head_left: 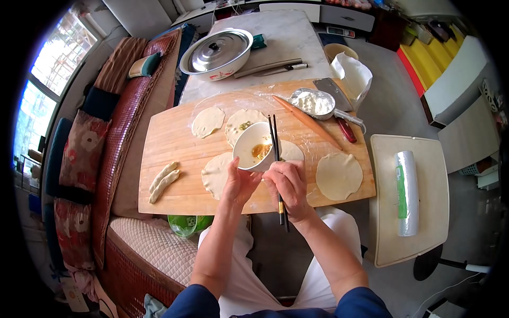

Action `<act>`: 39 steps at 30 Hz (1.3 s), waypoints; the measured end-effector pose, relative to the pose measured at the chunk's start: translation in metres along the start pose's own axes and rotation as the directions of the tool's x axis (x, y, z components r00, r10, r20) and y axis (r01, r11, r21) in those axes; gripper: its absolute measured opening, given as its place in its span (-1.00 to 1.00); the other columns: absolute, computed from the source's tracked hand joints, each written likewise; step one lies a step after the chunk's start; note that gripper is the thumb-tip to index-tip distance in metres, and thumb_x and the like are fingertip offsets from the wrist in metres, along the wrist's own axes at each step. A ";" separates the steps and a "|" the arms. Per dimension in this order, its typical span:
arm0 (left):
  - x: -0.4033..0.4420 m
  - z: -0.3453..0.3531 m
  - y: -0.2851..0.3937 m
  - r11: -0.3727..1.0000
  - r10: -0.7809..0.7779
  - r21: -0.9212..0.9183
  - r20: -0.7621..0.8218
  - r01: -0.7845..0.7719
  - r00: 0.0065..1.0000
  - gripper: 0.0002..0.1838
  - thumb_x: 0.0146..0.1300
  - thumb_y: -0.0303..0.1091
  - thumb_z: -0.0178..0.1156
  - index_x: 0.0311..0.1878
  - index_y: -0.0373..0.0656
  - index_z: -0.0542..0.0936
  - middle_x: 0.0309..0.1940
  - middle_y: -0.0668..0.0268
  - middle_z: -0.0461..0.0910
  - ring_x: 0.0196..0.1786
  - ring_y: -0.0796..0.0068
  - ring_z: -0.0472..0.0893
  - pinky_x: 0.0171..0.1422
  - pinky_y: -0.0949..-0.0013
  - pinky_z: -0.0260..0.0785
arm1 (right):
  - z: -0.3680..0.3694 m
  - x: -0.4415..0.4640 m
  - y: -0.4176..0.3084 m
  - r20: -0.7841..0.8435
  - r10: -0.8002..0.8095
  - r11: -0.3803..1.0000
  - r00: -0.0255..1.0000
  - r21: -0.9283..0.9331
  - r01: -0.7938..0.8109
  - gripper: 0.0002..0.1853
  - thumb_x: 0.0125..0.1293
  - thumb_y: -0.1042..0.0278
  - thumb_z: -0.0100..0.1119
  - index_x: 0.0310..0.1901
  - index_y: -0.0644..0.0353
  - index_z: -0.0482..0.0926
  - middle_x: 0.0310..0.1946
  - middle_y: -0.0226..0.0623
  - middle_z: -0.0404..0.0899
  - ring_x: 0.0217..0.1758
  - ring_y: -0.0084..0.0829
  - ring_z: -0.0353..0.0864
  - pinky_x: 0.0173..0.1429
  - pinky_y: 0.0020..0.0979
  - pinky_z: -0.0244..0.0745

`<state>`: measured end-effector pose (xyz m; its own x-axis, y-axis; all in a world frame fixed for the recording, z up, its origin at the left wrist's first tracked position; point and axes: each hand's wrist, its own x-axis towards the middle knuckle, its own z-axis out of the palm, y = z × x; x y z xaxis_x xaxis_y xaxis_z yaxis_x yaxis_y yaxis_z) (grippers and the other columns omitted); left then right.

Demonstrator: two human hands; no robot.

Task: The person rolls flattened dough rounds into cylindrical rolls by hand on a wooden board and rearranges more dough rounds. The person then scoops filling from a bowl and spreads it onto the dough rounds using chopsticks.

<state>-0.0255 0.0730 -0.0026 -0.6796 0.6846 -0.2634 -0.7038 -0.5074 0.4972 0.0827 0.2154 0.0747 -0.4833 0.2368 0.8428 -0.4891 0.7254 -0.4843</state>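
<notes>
My left hand [240, 183] grips a white bowl [245, 147] by its near side, tilted so that a brownish-yellow filling [260, 151] shows inside. In my right hand [289, 185] is a pair of black chopsticks [275, 138], held upright along the bowl's right edge; its fingers are close to the bowl too. Behind the bowl lies a flat dough round [238, 122] with a little greenish filling on it. More dough rounds surround my hands: one [216, 175] at left, one [339, 176] at right, one [208, 122] farther back and one [291, 151] partly hidden behind my right hand.
On the wooden board [164, 140] lie two dough strips [164, 182], a rolling pin [307, 121], a flour scoop [313, 103], a red-handled tool [346, 130] and a scraper [334, 91]. A lidded basin [217, 53] stands behind. At right, a stool [384, 212] bears a plastic-wrap roll [407, 193].
</notes>
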 end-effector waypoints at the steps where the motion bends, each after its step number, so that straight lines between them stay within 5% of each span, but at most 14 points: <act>1: 0.000 0.002 0.000 1.000 -0.003 0.006 0.009 0.003 1.000 -0.25 0.33 0.12 0.26 0.42 -0.13 0.31 0.27 0.14 0.45 0.26 0.24 0.51 0.34 0.24 0.46 | -0.001 0.001 0.000 -0.006 -0.007 1.000 1.000 -0.004 0.007 -0.86 0.16 0.59 0.34 -0.24 0.25 0.61 -0.24 -0.24 0.59 -0.18 -0.22 0.49 -0.09 -0.29 0.45; 10: 0.007 0.004 -0.006 0.993 0.122 0.015 -0.107 -0.121 0.987 -0.23 0.32 0.18 0.23 0.40 -0.18 0.37 0.19 0.09 0.52 0.22 0.18 0.53 0.25 0.26 0.52 | 0.006 -0.013 0.002 0.037 -0.010 0.995 0.999 -0.099 0.014 -0.81 0.04 0.60 0.33 -0.27 0.24 0.60 -0.23 -0.27 0.59 -0.19 -0.23 0.54 -0.13 -0.27 0.47; 13: 0.009 -0.001 -0.013 0.990 0.128 -0.052 -0.078 -0.133 0.989 -0.26 0.30 0.08 0.31 0.37 -0.20 0.35 0.23 0.01 0.47 0.30 0.12 0.49 0.47 0.11 0.38 | 0.012 -0.015 0.000 0.042 -0.017 0.995 0.999 -0.095 0.020 -0.80 0.05 0.58 0.31 -0.25 0.25 0.60 -0.22 -0.28 0.59 -0.19 -0.24 0.55 -0.14 -0.28 0.48; 24: -0.003 0.020 -0.021 0.991 0.126 0.067 -0.130 -0.118 0.983 -0.18 0.31 0.24 0.22 0.42 -0.13 0.26 0.20 0.11 0.47 0.27 0.21 0.50 0.34 0.12 0.43 | 0.019 -0.009 -0.009 0.051 -0.103 0.992 0.993 -0.070 0.107 -0.80 0.13 0.55 0.36 -0.19 0.29 0.60 -0.12 -0.24 0.58 -0.15 -0.20 0.57 -0.18 -0.24 0.46; 27: 0.004 0.012 -0.023 0.986 0.164 0.028 -0.177 -0.162 0.970 -0.19 0.31 0.28 0.21 0.36 -0.21 0.39 0.12 0.11 0.58 0.14 0.24 0.61 0.24 0.15 0.56 | 0.018 -0.015 -0.001 0.065 -0.056 0.989 0.996 -0.133 0.065 -0.80 0.12 0.56 0.37 -0.20 0.31 0.60 -0.13 -0.23 0.59 -0.17 -0.19 0.58 -0.19 -0.26 0.46; 31: -0.001 0.023 -0.022 0.991 0.135 0.033 -0.111 -0.133 0.985 -0.22 0.29 0.25 0.25 0.36 -0.12 0.35 0.21 0.16 0.45 0.31 0.23 0.46 0.37 0.12 0.39 | 0.027 -0.018 -0.006 0.084 -0.050 0.992 0.995 -0.113 0.060 -0.79 0.09 0.59 0.37 -0.21 0.29 0.61 -0.15 -0.24 0.59 -0.16 -0.22 0.55 -0.14 -0.27 0.48; 35: -0.010 0.036 -0.022 0.989 0.130 0.092 -0.201 -0.114 0.971 -0.20 0.28 0.29 0.23 0.33 -0.20 0.39 0.18 0.15 0.49 0.24 0.26 0.52 0.34 0.18 0.42 | 0.025 -0.011 -0.016 0.059 -0.062 0.993 0.996 -0.095 0.067 -0.78 0.05 0.62 0.38 -0.23 0.26 0.62 -0.16 -0.26 0.60 -0.15 -0.21 0.53 -0.07 -0.29 0.47; 39: 0.012 -0.007 -0.025 0.989 0.149 0.011 -0.128 -0.149 0.980 -0.30 0.35 0.07 0.27 0.34 -0.22 0.35 0.18 0.12 0.51 0.25 0.15 0.52 0.38 0.08 0.41 | 0.013 -0.010 -0.004 0.085 -0.059 0.989 0.995 -0.130 0.070 -0.76 0.08 0.58 0.36 -0.17 0.26 0.62 -0.14 -0.23 0.60 -0.12 -0.23 0.55 -0.09 -0.25 0.45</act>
<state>-0.0178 0.0902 -0.0237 -0.7979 0.5284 -0.2900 -0.5923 -0.5980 0.5400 0.0802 0.2023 0.0649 -0.5134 0.1381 0.8469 -0.4229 0.8181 -0.3898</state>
